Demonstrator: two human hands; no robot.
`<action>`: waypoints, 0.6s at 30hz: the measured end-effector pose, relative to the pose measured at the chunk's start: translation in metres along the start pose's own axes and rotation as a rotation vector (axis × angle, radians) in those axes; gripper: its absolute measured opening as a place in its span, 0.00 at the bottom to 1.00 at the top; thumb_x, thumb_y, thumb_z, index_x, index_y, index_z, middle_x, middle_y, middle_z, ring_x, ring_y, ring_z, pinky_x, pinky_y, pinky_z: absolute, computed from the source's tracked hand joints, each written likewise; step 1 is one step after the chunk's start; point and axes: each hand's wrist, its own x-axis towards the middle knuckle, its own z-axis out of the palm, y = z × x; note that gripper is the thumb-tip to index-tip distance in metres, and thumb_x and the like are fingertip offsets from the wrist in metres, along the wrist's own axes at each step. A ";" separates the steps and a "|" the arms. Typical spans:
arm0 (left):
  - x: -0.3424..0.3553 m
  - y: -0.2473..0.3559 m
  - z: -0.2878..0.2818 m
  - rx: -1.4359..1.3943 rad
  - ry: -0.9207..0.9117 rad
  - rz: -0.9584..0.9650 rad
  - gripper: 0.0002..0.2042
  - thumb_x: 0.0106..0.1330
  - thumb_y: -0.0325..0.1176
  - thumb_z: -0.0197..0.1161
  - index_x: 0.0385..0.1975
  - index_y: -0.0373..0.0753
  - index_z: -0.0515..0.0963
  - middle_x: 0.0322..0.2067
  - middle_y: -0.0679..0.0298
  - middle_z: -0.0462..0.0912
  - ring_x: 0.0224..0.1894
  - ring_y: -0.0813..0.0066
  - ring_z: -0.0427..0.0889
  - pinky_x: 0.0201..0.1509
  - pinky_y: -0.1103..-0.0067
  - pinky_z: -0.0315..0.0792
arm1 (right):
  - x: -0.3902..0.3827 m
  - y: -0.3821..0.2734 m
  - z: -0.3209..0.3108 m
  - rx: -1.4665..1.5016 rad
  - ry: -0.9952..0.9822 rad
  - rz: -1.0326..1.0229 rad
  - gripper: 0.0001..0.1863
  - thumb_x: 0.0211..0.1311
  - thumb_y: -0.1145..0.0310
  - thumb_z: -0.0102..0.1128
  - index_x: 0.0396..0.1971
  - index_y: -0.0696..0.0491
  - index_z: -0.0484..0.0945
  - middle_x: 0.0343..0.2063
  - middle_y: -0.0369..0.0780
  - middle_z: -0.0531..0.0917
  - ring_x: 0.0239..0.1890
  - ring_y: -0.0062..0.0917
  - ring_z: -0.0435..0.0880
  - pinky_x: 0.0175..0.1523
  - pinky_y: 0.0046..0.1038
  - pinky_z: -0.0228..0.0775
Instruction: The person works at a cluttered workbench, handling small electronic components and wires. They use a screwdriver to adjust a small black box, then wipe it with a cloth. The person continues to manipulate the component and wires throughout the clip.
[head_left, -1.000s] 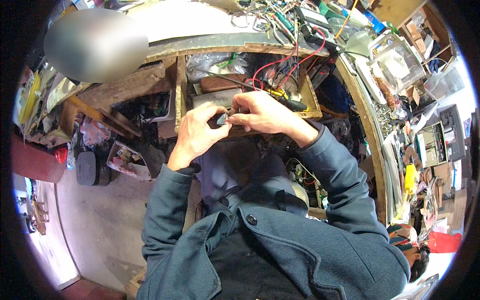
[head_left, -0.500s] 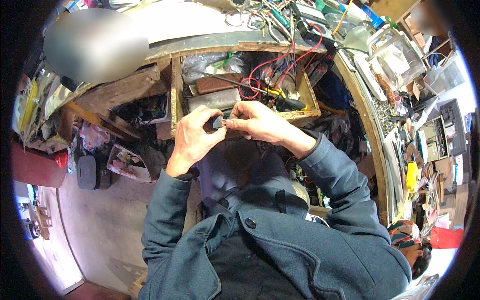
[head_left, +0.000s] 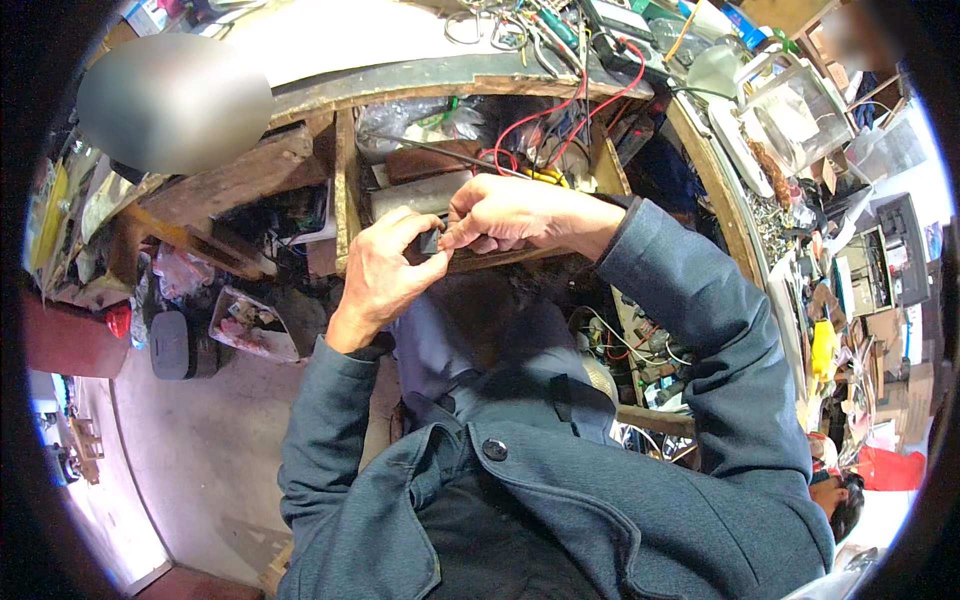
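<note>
My left hand pinches a small dark grey piece between thumb and fingertips. My right hand is closed on the same piece from the right, thumb and index tip at its edge, the other fingers curled. Both hands are over the front of an open wooden drawer, holding plastic bags, a brown block, a silver-grey block, a long thin rod and yellow-handled tools partly behind my right hand. Red leads hang into it from a meter on the bench. Details of the piece are too small to tell.
The cluttered bench carries cables, tools and plastic containers. A right-hand worktop holds scraps and a yellow tool. Below left are a box and dark case. A co-worker's head shows at lower right.
My right hand has risen slightly since a half-second ago and its wrist and forearm have swung up and to the right. My left hand keeps hold of the piece, shifted slightly left.
</note>
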 end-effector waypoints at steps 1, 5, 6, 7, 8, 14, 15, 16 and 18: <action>0.000 0.000 -0.001 0.000 -0.002 0.005 0.13 0.55 0.31 0.73 0.39 0.34 0.84 0.35 0.58 0.84 0.34 0.66 0.84 0.38 0.76 0.75 | 0.001 0.000 -0.001 -0.108 0.022 -0.046 0.15 0.61 0.62 0.72 0.27 0.56 0.79 0.20 0.30 0.75 0.21 0.16 0.70 0.25 0.23 0.59; 0.000 0.001 -0.001 -0.041 -0.020 -0.038 0.16 0.55 0.33 0.72 0.42 0.33 0.83 0.37 0.53 0.84 0.40 0.55 0.86 0.45 0.70 0.79 | -0.007 -0.026 0.000 -0.695 0.118 -0.204 0.20 0.56 0.56 0.70 0.34 0.62 0.83 0.26 0.46 0.84 0.31 0.35 0.84 0.39 0.37 0.75; 0.002 0.000 -0.001 -0.038 -0.016 -0.021 0.16 0.55 0.33 0.72 0.42 0.33 0.83 0.37 0.53 0.85 0.40 0.55 0.86 0.46 0.70 0.79 | -0.007 -0.029 0.001 -0.791 0.151 -0.242 0.21 0.55 0.56 0.69 0.34 0.62 0.83 0.28 0.49 0.85 0.33 0.39 0.86 0.40 0.40 0.76; 0.003 0.000 0.000 -0.035 -0.013 -0.004 0.16 0.55 0.33 0.72 0.43 0.33 0.83 0.38 0.53 0.85 0.40 0.55 0.86 0.47 0.70 0.79 | -0.008 -0.034 0.004 -0.888 0.186 -0.279 0.21 0.54 0.56 0.69 0.34 0.63 0.84 0.29 0.53 0.85 0.34 0.43 0.87 0.42 0.42 0.77; 0.006 0.004 0.000 -0.063 -0.028 -0.018 0.17 0.55 0.33 0.72 0.43 0.33 0.83 0.39 0.52 0.85 0.41 0.55 0.86 0.47 0.70 0.79 | -0.011 -0.039 0.005 -0.956 0.199 -0.282 0.18 0.52 0.62 0.66 0.33 0.64 0.85 0.32 0.57 0.85 0.38 0.51 0.88 0.44 0.46 0.79; 0.001 0.004 -0.002 -0.124 -0.022 -0.100 0.18 0.56 0.33 0.73 0.45 0.33 0.82 0.42 0.53 0.87 0.43 0.59 0.86 0.50 0.71 0.78 | -0.017 -0.065 0.026 -1.140 0.252 -0.289 0.12 0.43 0.66 0.64 0.29 0.52 0.89 0.28 0.47 0.88 0.33 0.47 0.88 0.35 0.46 0.78; 0.002 0.007 -0.003 -0.145 -0.040 -0.127 0.18 0.56 0.33 0.74 0.46 0.34 0.83 0.43 0.55 0.88 0.44 0.65 0.86 0.51 0.72 0.78 | -0.018 -0.064 0.026 -1.171 0.270 -0.347 0.12 0.41 0.66 0.65 0.28 0.51 0.89 0.27 0.45 0.88 0.32 0.46 0.87 0.34 0.45 0.78; 0.003 0.009 -0.004 -0.165 -0.058 -0.156 0.19 0.57 0.34 0.75 0.47 0.34 0.83 0.44 0.57 0.88 0.45 0.71 0.86 0.52 0.74 0.78 | -0.019 -0.062 0.024 -1.137 0.291 -0.447 0.11 0.39 0.66 0.65 0.26 0.51 0.88 0.25 0.43 0.87 0.29 0.44 0.86 0.32 0.44 0.76; 0.005 0.012 -0.003 -0.120 -0.044 -0.122 0.18 0.56 0.32 0.73 0.46 0.34 0.82 0.41 0.53 0.87 0.44 0.60 0.86 0.51 0.71 0.78 | -0.020 -0.072 0.019 -1.092 0.219 -0.325 0.11 0.40 0.66 0.65 0.26 0.53 0.88 0.24 0.46 0.86 0.31 0.45 0.87 0.34 0.43 0.78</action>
